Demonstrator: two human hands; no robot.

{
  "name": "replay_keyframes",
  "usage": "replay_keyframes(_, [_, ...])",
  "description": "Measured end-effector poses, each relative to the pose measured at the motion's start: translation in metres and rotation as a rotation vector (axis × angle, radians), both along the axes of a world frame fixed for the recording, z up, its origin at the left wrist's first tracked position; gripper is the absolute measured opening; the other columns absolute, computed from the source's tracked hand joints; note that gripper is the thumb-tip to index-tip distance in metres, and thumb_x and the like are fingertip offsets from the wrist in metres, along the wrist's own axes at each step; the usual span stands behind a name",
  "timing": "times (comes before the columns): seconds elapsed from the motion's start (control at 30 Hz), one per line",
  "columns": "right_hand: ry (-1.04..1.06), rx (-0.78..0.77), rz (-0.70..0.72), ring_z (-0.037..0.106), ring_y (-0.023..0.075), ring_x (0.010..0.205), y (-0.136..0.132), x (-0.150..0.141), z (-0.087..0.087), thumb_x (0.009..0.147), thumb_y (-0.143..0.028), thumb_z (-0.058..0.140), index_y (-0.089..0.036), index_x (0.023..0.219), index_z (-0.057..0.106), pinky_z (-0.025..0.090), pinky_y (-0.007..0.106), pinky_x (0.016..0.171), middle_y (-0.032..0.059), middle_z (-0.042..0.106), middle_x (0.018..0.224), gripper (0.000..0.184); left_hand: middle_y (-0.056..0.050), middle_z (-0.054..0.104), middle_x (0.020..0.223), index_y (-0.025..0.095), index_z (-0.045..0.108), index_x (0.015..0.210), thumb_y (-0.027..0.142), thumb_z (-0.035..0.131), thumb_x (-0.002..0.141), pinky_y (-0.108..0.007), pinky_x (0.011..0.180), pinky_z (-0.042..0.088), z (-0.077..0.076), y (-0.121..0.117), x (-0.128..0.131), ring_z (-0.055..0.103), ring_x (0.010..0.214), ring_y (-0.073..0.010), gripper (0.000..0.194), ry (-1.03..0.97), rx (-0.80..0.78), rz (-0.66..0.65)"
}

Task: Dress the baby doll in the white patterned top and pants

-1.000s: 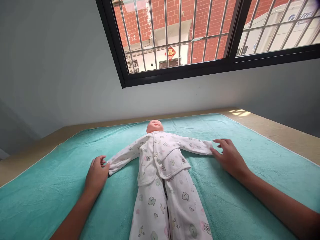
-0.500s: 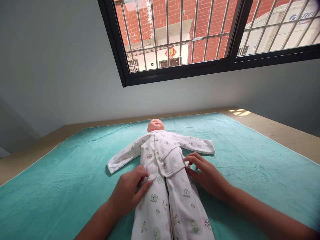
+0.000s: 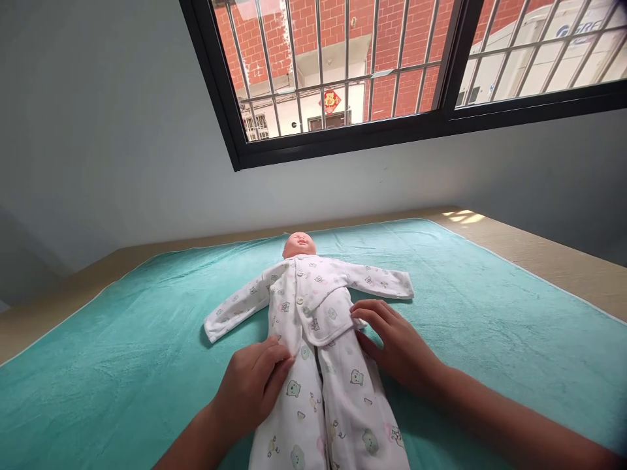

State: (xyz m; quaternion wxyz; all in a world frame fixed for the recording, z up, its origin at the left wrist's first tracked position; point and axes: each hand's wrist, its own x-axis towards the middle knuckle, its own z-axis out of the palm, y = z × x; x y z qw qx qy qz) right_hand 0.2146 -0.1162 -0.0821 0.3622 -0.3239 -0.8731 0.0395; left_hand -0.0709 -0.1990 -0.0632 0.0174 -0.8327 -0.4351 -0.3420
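A baby doll (image 3: 299,244) lies on its back, head away from me, both sleeves spread out. It wears a white printed baby jacket (image 3: 321,290) with buttons down the front, over matching baby trousers (image 3: 337,398). My left hand (image 3: 255,382) is closed at the jacket's lower left edge, thumb and fingers pinched beside the trouser waist; the fingertips are partly hidden. At the opposite side, my right hand (image 3: 394,339) has its curled fingers and thumb around the jacket's lower right edge.
A turquoise blanket (image 3: 470,333) lies under the doll, covering most of a wooden surface (image 3: 533,251). Behind it stand a grey wall (image 3: 122,130) and a black-framed window (image 3: 337,147) with metal bars.
The view has shifted slightly, so everything sits a little further left. My left thumb has drawn in against the fingers. The right hand stays at the jacket's edge.
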Motion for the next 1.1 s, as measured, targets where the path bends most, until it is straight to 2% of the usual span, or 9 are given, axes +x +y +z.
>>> replay_keyframes(0.17, [0.031, -0.089, 0.008, 0.059, 0.0209, 0.094, 0.01, 0.003, 0.003, 0.097, -0.019, 0.048, -0.023, 0.103, 0.056, 0.051, 0.035, 0.077, 0.007, 0.062, 0.106, 0.011, 0.003, 0.055, 0.069, 0.022, 0.054, 0.088, 0.016, 0.05, 0.094, -0.023, 0.055, 0.038, -0.002, -0.001, 0.005, 0.049, 0.059, -0.011, 0.009, -0.086, -0.054, -0.021])
replay_keyframes(0.3, [0.035, -0.026, 0.014, 0.058, 0.0191, 0.084, 0.01, 0.006, 0.003, 0.095, -0.014, 0.046, -0.021, 0.094, 0.056, 0.048, 0.033, 0.071, 0.0065, 0.062, 0.096, 0.012, 0.003, 0.052, 0.068, 0.022, 0.055, 0.094, 0.014, 0.051, 0.092, -0.023, 0.053, 0.036, -0.002, -0.002, 0.003, 0.047, 0.057, -0.0107, 0.01, -0.121, -0.071, -0.038])
replay_keyframes(0.43, [0.008, 0.059, 0.032, 0.057, 0.0185, 0.082, 0.009, 0.013, 0.002, 0.089, -0.01, 0.048, -0.021, 0.086, 0.053, 0.046, 0.032, 0.068, 0.0059, 0.061, 0.092, 0.012, 0.002, 0.051, 0.076, 0.024, 0.052, 0.106, 0.009, 0.048, 0.09, -0.024, 0.06, 0.043, 0.001, -0.002, -0.008, 0.05, 0.066, -0.0123, 0.022, -0.21, -0.123, -0.088])
replay_keyframes(0.57, [-0.067, 0.118, 0.056, 0.055, 0.0184, 0.082, 0.012, 0.022, 0.002, 0.083, -0.006, 0.048, -0.02, 0.084, 0.051, 0.044, 0.031, 0.067, 0.0062, 0.061, 0.093, 0.015, -0.001, 0.051, 0.091, 0.024, 0.047, 0.102, 0.01, 0.05, 0.087, -0.027, 0.067, 0.046, -0.004, 0.004, -0.024, 0.051, 0.077, -0.0144, 0.021, -0.203, -0.28, -0.016])
replay_keyframes(0.7, [-0.2, 0.152, 0.19, 0.052, 0.0178, 0.08, 0.012, 0.025, 0.007, 0.08, -0.005, 0.048, -0.02, 0.083, 0.051, 0.043, 0.033, 0.07, 0.0058, 0.062, 0.096, 0.016, -0.001, 0.051, 0.095, 0.024, 0.043, 0.095, 0.012, 0.051, 0.085, -0.028, 0.068, 0.044, -0.01, 0.009, -0.03, 0.049, 0.079, -0.0147, 0.017, -0.158, -0.374, 0.012])
replay_keyframes(0.83, [-0.252, 0.177, 0.277, 0.051, 0.0184, 0.08, 0.008, 0.022, 0.013, 0.08, -0.005, 0.049, -0.02, 0.084, 0.052, 0.043, 0.034, 0.071, 0.0062, 0.062, 0.1, 0.016, -0.001, 0.054, 0.092, 0.023, 0.044, 0.092, 0.012, 0.051, 0.085, -0.029, 0.067, 0.043, -0.01, 0.008, -0.028, 0.049, 0.077, -0.0153, 0.016, -0.066, -0.297, 0.025])
replay_keyframes(0.93, [-0.291, 0.077, 0.286, 0.051, 0.0178, 0.079, 0.007, 0.019, 0.013, 0.081, -0.004, 0.048, -0.021, 0.081, 0.051, 0.043, 0.033, 0.07, 0.0046, 0.063, 0.096, 0.017, -0.003, 0.058, 0.097, 0.023, 0.048, 0.093, 0.01, 0.051, 0.083, -0.032, 0.073, 0.043, -0.008, 0.008, -0.025, 0.054, 0.086, -0.0191, 0.017, 0.04, -0.155, 0.077])
replay_keyframes(1.0, [-0.293, -0.03, 0.264, 0.052, 0.0178, 0.079, 0.008, 0.019, 0.011, 0.083, -0.004, 0.049, -0.021, 0.081, 0.051, 0.044, 0.032, 0.07, 0.0035, 0.062, 0.091, 0.017, -0.005, 0.06, 0.102, 0.023, 0.05, 0.093, 0.01, 0.053, 0.081, -0.035, 0.077, 0.043, -0.008, 0.009, -0.023, 0.055, 0.092, -0.0221, 0.018, 0.086, -0.1, 0.139])
replay_keyframes(1.1, [-0.217, -0.099, 0.132, 0.056, 0.0206, 0.088, 0.012, 0.019, 0.005, 0.085, -0.01, 0.054, -0.021, 0.093, 0.054, 0.048, 0.034, 0.073, 0.0058, 0.062, 0.099, 0.014, -0.006, 0.061, 0.101, 0.022, 0.052, 0.093, 0.014, 0.056, 0.079, -0.037, 0.077, 0.043, -0.009, 0.011, -0.017, 0.055, 0.093, -0.0243, 0.017, 0.127, -0.148, 0.301])
